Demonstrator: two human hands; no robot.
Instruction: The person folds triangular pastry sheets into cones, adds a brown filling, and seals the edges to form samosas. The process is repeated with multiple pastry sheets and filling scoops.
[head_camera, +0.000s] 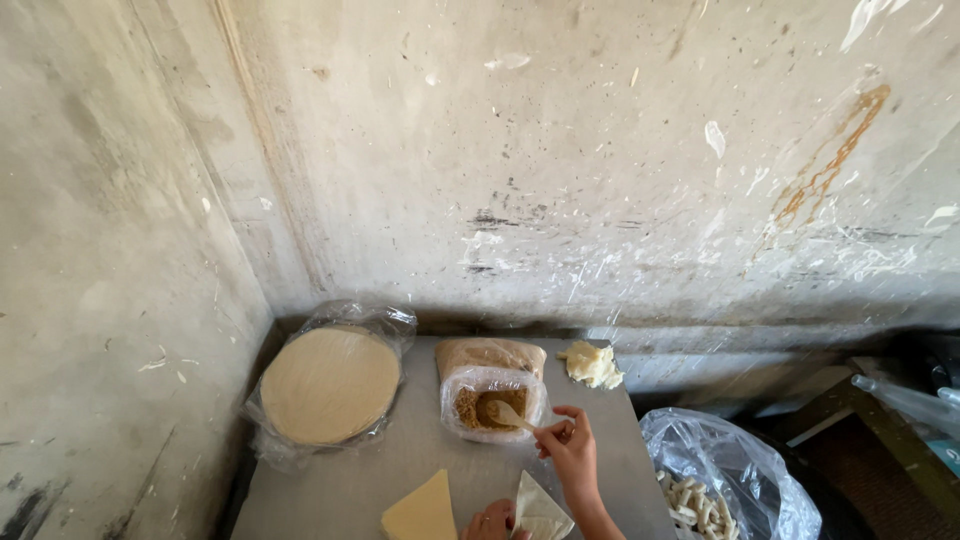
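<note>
1. Your right hand (572, 452) has its fingers pinched closed around the handle of a small pale spoon (508, 414); the bowl of the spoon dips into the open mouth of a clear bag of brown crumbly filling (490, 392) standing at the middle of the table.
2. Your left hand (492, 523) sits at the bottom edge of the view, mostly cut off; its fingers touch a folded pale wrapper cone (540, 510), but you cannot tell how tightly they close on it.
3. Just left of that hand lies a yellow triangular folded piece (422, 510) on the grey table (340, 490).
4. Further left, a stack of round flat wrappers (330, 384) rests in clear plastic by the wall corner.
5. Behind the filling bag, a lump of pale dough (592, 364) sits near the table's back edge.
6. To the right, off the table, an open plastic bag holds pale rolled pieces (698, 500).
</note>
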